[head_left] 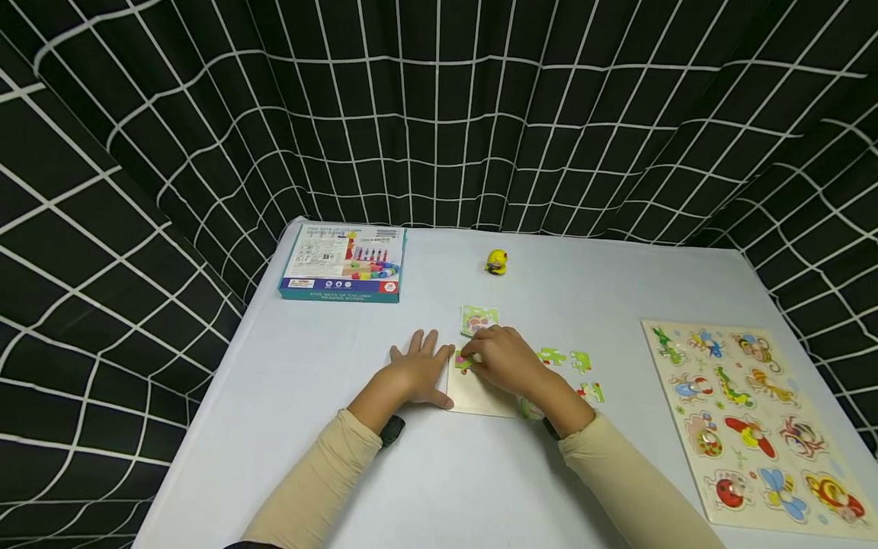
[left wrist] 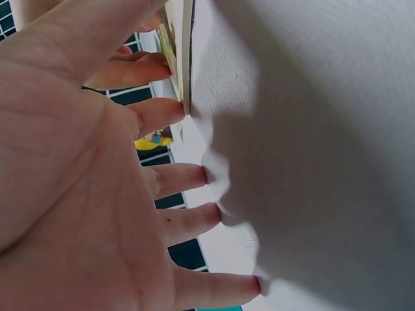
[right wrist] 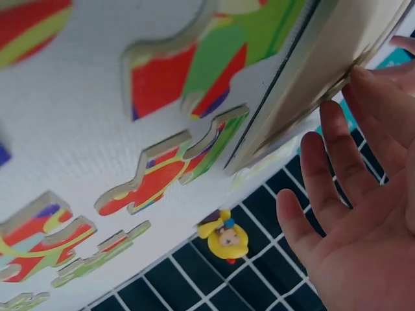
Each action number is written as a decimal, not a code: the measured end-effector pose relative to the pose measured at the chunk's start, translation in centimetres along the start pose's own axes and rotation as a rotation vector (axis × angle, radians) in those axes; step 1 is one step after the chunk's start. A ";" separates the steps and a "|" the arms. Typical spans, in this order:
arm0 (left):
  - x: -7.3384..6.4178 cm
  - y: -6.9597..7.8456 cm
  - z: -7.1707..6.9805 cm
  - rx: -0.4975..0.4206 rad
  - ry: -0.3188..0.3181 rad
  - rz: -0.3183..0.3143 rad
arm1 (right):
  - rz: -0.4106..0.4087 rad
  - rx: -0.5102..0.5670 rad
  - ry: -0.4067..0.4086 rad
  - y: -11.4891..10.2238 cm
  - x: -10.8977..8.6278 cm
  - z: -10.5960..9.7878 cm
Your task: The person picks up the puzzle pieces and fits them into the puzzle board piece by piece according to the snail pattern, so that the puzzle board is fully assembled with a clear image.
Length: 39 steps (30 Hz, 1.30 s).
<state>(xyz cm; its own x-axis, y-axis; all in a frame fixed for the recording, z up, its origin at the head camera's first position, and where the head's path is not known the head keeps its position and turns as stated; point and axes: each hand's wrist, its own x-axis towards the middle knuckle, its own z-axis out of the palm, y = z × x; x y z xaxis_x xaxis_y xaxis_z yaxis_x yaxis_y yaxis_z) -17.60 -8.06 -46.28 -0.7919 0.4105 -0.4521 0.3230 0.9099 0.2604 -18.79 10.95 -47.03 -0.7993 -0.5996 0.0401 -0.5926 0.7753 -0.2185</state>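
A pale wooden puzzle tray (head_left: pixel 480 395) lies flat in front of me. My left hand (head_left: pixel 415 375) is spread along its left edge, fingers straight, touching the rim and the cloth. At the tray's upper left corner, my right hand (head_left: pixel 506 361) pinches a small green and pink jigsaw piece (head_left: pixel 463 364) between thumb and fingers. In the right wrist view its fingertips meet at the tray, and the piece is mostly hidden. Loose jigsaw pieces (head_left: pixel 552 356) lie to the right, one partly under the right wrist. Just beyond the tray is a square picture puzzle (head_left: pixel 479 316).
A yellow toy figure (head_left: pixel 496 262) stands near the far table edge. At the back left lies a flat bead-set box (head_left: pixel 343 263). A large insect peg board (head_left: pixel 754 427) takes up the right side. Black gridded cloth (head_left: pixel 439 114) hangs around the table.
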 end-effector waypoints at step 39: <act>0.3 -0.5 0.4 -0.047 0.041 0.043 | 0.255 0.039 0.053 8.8 -8.0 -2.1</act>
<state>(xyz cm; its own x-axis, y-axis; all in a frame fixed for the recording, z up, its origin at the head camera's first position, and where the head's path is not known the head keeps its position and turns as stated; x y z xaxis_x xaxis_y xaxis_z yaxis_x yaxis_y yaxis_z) -17.79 -8.38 -46.92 -0.7983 0.4459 -0.4048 0.3333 0.8870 0.3197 -17.84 22.96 -47.19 -0.9272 -0.3734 0.0296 -0.3674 0.8914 -0.2653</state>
